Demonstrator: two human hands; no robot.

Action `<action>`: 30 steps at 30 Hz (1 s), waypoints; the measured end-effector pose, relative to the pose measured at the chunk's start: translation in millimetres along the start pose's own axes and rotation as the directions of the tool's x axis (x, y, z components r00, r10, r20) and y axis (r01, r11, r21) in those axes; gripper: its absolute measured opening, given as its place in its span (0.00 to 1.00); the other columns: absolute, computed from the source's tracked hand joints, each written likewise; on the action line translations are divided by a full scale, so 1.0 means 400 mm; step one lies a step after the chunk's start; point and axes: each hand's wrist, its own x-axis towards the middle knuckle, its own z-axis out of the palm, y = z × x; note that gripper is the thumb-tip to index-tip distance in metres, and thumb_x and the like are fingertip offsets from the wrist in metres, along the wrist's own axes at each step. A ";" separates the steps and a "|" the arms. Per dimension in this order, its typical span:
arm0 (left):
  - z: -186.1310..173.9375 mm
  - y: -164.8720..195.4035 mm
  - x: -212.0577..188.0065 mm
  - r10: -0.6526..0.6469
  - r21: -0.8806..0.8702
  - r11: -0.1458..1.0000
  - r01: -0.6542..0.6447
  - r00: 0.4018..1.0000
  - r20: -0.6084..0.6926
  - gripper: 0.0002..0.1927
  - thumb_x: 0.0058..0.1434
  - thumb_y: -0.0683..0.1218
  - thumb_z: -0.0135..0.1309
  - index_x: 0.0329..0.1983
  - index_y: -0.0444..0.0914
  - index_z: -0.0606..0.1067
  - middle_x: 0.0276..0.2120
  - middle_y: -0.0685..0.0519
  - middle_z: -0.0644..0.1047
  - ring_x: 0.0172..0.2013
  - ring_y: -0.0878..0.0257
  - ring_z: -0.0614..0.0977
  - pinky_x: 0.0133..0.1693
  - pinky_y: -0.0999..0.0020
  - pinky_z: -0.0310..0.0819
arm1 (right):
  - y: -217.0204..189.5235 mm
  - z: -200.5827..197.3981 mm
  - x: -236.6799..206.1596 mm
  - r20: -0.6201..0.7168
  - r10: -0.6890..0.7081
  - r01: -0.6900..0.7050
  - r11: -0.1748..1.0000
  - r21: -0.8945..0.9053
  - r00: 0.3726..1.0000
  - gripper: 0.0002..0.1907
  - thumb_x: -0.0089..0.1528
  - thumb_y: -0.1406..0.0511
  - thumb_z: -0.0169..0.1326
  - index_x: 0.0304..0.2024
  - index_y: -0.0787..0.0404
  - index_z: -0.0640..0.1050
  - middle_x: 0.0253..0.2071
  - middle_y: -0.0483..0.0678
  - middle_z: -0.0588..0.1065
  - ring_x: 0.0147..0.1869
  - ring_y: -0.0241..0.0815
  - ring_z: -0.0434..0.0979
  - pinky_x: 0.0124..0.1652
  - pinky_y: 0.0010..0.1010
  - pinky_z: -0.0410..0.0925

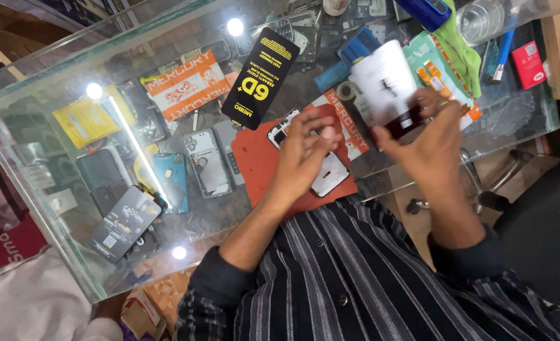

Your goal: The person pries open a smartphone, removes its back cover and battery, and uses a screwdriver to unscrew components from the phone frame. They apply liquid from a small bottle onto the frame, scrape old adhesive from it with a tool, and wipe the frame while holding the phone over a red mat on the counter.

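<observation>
My right hand (pixel 430 140) holds up a flat phone-shaped panel (pixel 390 85), white over most of its face and dark red-black at the end by my fingers; it is motion-blurred. My left hand (pixel 302 153) hovers with fingers spread over an opened white phone frame (pixel 330 175), touching or just above it. The frame lies on a red work mat (pixel 258 161) on the glass counter (pixel 52 208). A black slim packet with yellow print (pixel 259 79) lies just beyond the mat.
Phone parts, back covers and packets show under the glass at left. At the far edge lie a blue box (pixel 355 47), green cloth (pixel 460 50), a clear jar (pixel 480 19) and a red pack (pixel 528 63). A chair base (pixel 482 189) stands right.
</observation>
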 end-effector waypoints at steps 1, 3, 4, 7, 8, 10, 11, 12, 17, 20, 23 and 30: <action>-0.013 0.026 -0.014 -0.001 0.022 1.000 0.001 1.000 -0.029 0.27 0.68 0.48 0.53 0.65 0.32 0.59 0.56 0.46 0.73 0.47 0.62 0.83 0.49 0.69 0.81 | 0.033 -0.007 0.012 -0.015 0.004 -0.004 1.000 -0.025 1.000 0.40 0.56 0.62 0.77 0.54 0.70 0.62 0.50 0.54 0.70 0.53 0.51 0.72 0.55 0.42 0.68; -0.038 0.073 -0.052 -0.009 0.439 0.892 0.108 0.975 -0.222 0.26 0.64 0.52 0.58 0.60 0.34 0.69 0.46 0.45 0.77 0.39 0.56 0.82 0.43 0.66 0.78 | 0.096 -0.026 0.028 -0.042 -0.019 0.014 0.991 -0.132 0.999 0.40 0.56 0.62 0.78 0.52 0.70 0.61 0.51 0.57 0.68 0.54 0.54 0.71 0.56 0.44 0.67; -0.051 0.094 -0.068 0.017 0.610 0.769 0.189 0.949 -0.315 0.26 0.62 0.54 0.60 0.58 0.35 0.73 0.41 0.45 0.79 0.36 0.54 0.81 0.40 0.64 0.77 | 0.123 -0.032 0.034 -0.054 -0.033 0.022 0.983 -0.184 0.998 0.40 0.56 0.63 0.78 0.51 0.70 0.60 0.52 0.59 0.68 0.55 0.56 0.70 0.57 0.46 0.67; -0.084 0.135 -0.094 0.504 0.956 0.292 -0.015 0.852 -0.140 0.35 0.56 0.58 0.69 0.58 0.32 0.72 0.50 0.44 0.73 0.52 0.44 0.76 0.53 0.53 0.71 | 0.181 -0.042 0.047 -0.036 -0.050 0.042 0.980 -0.196 0.998 0.42 0.55 0.63 0.78 0.56 0.72 0.61 0.53 0.58 0.69 0.56 0.56 0.70 0.58 0.46 0.66; -0.084 0.137 -0.094 0.478 0.958 0.286 0.003 0.866 -0.146 0.38 0.54 0.60 0.70 0.58 0.31 0.71 0.51 0.42 0.71 0.52 0.43 0.75 0.53 0.52 0.70 | 0.194 -0.043 0.050 -0.028 -0.051 0.045 0.982 -0.181 0.998 0.41 0.55 0.63 0.78 0.54 0.72 0.61 0.52 0.58 0.68 0.56 0.56 0.70 0.57 0.45 0.66; -0.085 0.134 -0.094 0.426 0.961 0.272 0.041 0.891 -0.159 0.45 0.50 0.63 0.70 0.59 0.29 0.69 0.51 0.39 0.69 0.52 0.41 0.72 0.52 0.49 0.68 | 0.209 -0.039 0.052 -0.010 -0.055 0.053 0.988 -0.147 0.998 0.40 0.56 0.62 0.78 0.51 0.71 0.61 0.52 0.59 0.68 0.56 0.56 0.70 0.56 0.43 0.67; -0.083 0.129 -0.093 0.411 0.961 0.270 0.053 0.896 -0.165 0.45 0.47 0.62 0.71 0.58 0.30 0.69 0.51 0.39 0.69 0.52 0.41 0.72 0.52 0.49 0.68 | 0.214 -0.037 0.052 -0.003 -0.067 0.066 0.987 -0.149 0.998 0.40 0.56 0.63 0.78 0.52 0.72 0.62 0.51 0.59 0.67 0.56 0.56 0.70 0.55 0.42 0.67; -0.076 0.121 -0.090 0.396 0.961 0.268 0.067 0.902 -0.173 0.45 0.45 0.62 0.72 0.58 0.30 0.70 0.50 0.39 0.69 0.51 0.41 0.72 0.52 0.50 0.68 | 0.218 -0.035 0.051 0.005 -0.079 0.079 0.986 -0.150 0.997 0.40 0.56 0.63 0.78 0.53 0.72 0.62 0.51 0.59 0.67 0.55 0.56 0.69 0.55 0.42 0.66; -0.060 0.103 -0.079 0.350 0.948 0.304 0.091 0.915 -0.200 0.42 0.43 0.58 0.75 0.54 0.33 0.71 0.51 0.41 0.69 0.52 0.42 0.71 0.52 0.51 0.68 | 0.221 -0.039 0.056 0.060 -0.131 0.139 0.979 -0.152 0.990 0.39 0.60 0.63 0.76 0.58 0.74 0.64 0.49 0.58 0.66 0.54 0.55 0.67 0.54 0.42 0.65; -0.065 0.101 -0.072 0.315 0.930 0.353 0.100 0.924 -0.219 0.42 0.41 0.57 0.76 0.52 0.31 0.70 0.49 0.41 0.69 0.52 0.42 0.72 0.52 0.51 0.68 | 0.198 -0.050 0.061 0.090 -0.121 0.141 0.955 -0.262 0.989 0.36 0.61 0.61 0.76 0.57 0.73 0.66 0.48 0.59 0.66 0.53 0.55 0.66 0.51 0.43 0.65; -0.077 0.088 -0.065 0.259 0.902 0.414 0.126 0.933 -0.249 0.42 0.40 0.57 0.76 0.50 0.30 0.68 0.46 0.42 0.71 0.49 0.42 0.75 0.48 0.52 0.71 | 0.152 -0.063 0.055 0.033 -0.254 0.249 0.902 -0.351 0.967 0.32 0.63 0.61 0.75 0.51 0.74 0.67 0.48 0.61 0.65 0.54 0.57 0.66 0.52 0.45 0.64; -0.092 -0.012 -0.032 0.101 0.302 0.953 -0.014 0.957 -0.272 0.30 0.55 0.43 0.67 0.54 0.32 0.62 0.43 0.49 0.78 0.43 0.63 0.84 0.44 0.69 0.81 | 0.026 -0.008 -0.005 0.010 0.053 -0.054 0.982 0.181 0.999 0.11 0.75 0.63 0.50 0.47 0.67 0.75 0.35 0.54 0.74 0.38 0.55 0.74 0.39 0.42 0.67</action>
